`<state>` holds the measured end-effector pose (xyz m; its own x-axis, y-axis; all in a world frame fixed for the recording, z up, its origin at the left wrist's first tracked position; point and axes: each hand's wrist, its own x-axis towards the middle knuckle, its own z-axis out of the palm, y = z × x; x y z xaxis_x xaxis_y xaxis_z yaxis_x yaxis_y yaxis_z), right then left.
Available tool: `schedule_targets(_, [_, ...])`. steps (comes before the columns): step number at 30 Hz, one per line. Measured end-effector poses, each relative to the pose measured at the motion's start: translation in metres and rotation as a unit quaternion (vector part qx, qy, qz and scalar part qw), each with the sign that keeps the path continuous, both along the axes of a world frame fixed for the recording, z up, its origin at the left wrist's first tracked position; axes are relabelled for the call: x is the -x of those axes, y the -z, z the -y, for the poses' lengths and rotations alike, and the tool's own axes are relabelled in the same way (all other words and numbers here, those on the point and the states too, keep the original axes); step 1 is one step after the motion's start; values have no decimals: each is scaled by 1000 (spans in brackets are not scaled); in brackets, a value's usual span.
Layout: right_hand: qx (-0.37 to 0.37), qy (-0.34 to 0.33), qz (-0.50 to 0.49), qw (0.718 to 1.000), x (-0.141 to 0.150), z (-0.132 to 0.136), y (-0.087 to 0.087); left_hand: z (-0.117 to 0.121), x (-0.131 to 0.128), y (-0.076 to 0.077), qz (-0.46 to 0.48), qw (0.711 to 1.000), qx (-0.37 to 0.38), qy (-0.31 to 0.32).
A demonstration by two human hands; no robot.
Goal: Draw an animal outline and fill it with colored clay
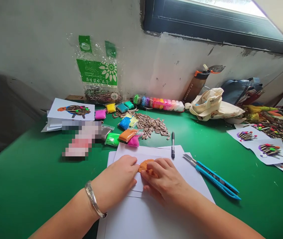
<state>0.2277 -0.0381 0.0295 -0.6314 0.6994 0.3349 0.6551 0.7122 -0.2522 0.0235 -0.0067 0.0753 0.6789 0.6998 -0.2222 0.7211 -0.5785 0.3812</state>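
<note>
head camera: orange clay point(144, 164) lies on white paper point(136, 217), well in from the worktop's point(32, 186) back edge, the sheet shielding it from the green. the left hand point(115, 179), grip open, braces its left side; the right hand point(170, 181) presses on top, whether its grip closes i cannot tell.

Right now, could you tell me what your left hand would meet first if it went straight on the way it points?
The left hand would most likely meet the orange clay, right at its fingertips, though exact contact is hard to judge; beyond lies the right hand.
</note>
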Motion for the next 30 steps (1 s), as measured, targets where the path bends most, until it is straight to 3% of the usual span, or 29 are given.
schedule_targets(30, [19, 11, 7, 1000, 0, -2, -4, 0, -1, -2, -19, 1000, 0, -2])
